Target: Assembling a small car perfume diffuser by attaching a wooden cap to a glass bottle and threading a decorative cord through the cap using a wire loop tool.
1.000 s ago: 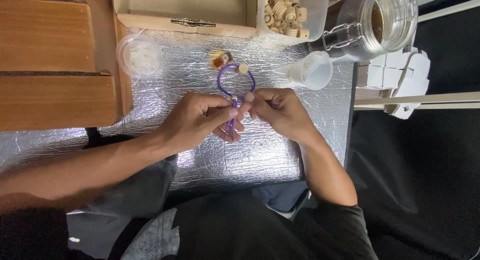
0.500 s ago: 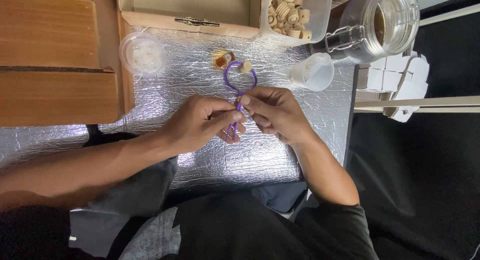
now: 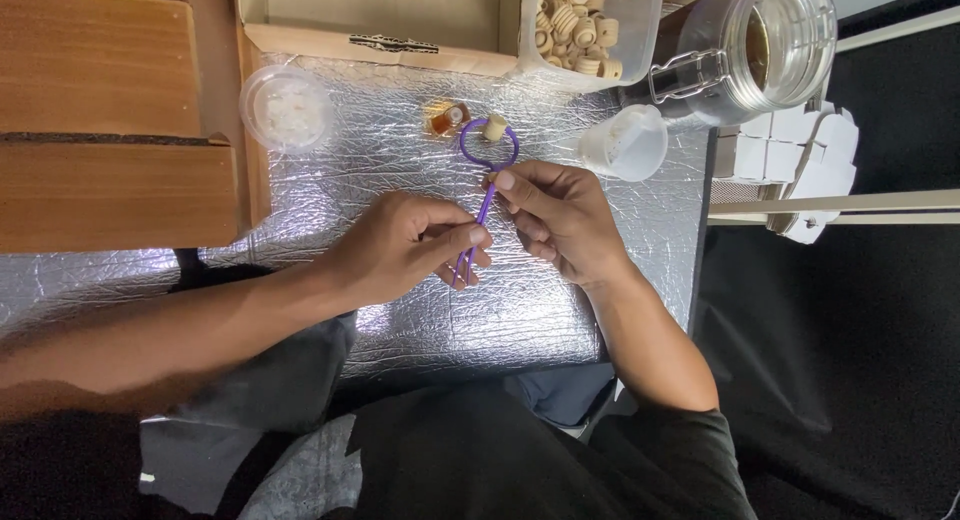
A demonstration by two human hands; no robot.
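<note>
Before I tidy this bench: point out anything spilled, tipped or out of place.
Nothing looks spilled or broken. One small amber glass vial lies on its side on the silver foil mat, beside the purple cord loop that both hands hold.

The table point(image 3: 420, 320) has a silver foil cover. Beyond the right hand point(image 3: 560, 220) lie a small cork point(image 3: 495, 128), a tiny amber bottle point(image 3: 447, 118) and a white cup point(image 3: 625, 145).

On the worktop point(image 3: 420, 310), beyond the hands: round lidded tub point(image 3: 287, 108) far left, small bottle point(image 3: 446, 118) just left of cork point(image 3: 494, 128), cup point(image 3: 624, 144) right. Farther back, box point(image 3: 380, 20) left, tub of corks point(image 3: 585, 25) middle, glass jar point(image 3: 745, 45) right.
</note>
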